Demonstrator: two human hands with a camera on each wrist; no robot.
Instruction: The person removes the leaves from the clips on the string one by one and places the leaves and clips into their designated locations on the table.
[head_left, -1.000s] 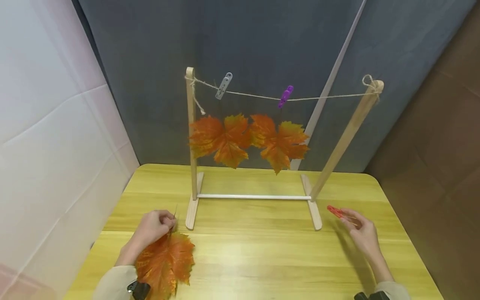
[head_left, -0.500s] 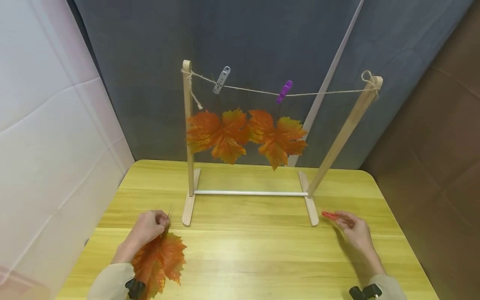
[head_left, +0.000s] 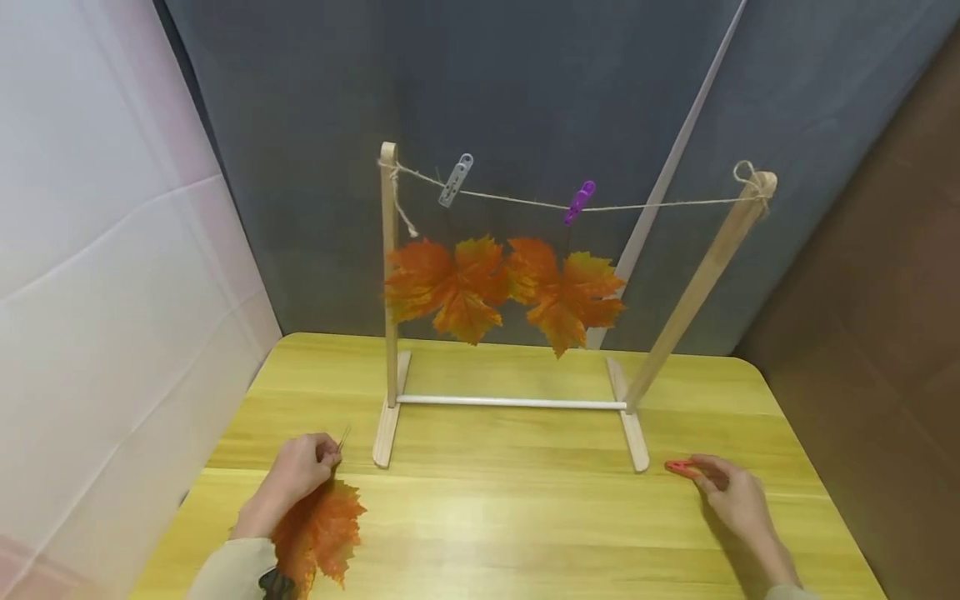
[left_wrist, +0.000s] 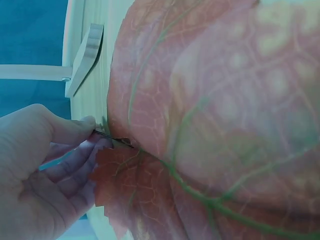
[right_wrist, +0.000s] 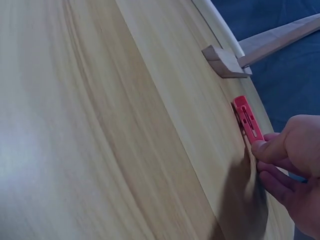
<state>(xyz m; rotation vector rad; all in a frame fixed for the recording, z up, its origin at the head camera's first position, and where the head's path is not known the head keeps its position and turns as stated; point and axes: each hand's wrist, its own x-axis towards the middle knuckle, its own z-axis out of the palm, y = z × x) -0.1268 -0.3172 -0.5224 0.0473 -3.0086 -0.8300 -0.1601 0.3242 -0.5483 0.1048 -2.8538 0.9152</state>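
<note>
At the left of the head view, my left hand (head_left: pixel 303 467) pinches the thin stem of an orange artificial maple leaf (head_left: pixel 330 533). In the left wrist view the leaf (left_wrist: pixel 210 125) fills much of the picture, its stem (left_wrist: pixel 112 137) between thumb and fingertips. On the right, my right hand (head_left: pixel 738 500) holds a red clothespin (head_left: pixel 681 469) by one end; its other end points left. The right wrist view shows this clothespin (right_wrist: pixel 247 118) just over the table. Two more orange leaves hang from a string, one below a grey clothespin (head_left: pixel 456 181), the other below a purple clothespin (head_left: pixel 580 203).
A wooden stand with a left post (head_left: pixel 390 275), a leaning right post (head_left: pixel 701 287) and a white crossbar (head_left: pixel 510 402) stands on the yellow table (head_left: pixel 480 517). The string (head_left: pixel 517 200) runs between the post tops. Grey cloth (head_left: pixel 525 83) hangs behind.
The red clothespin has turned from pointing up-left to nearly level and sits lower, still in my right hand. My left hand keeps its pinch on the stem. The camera view has shifted slightly.
</note>
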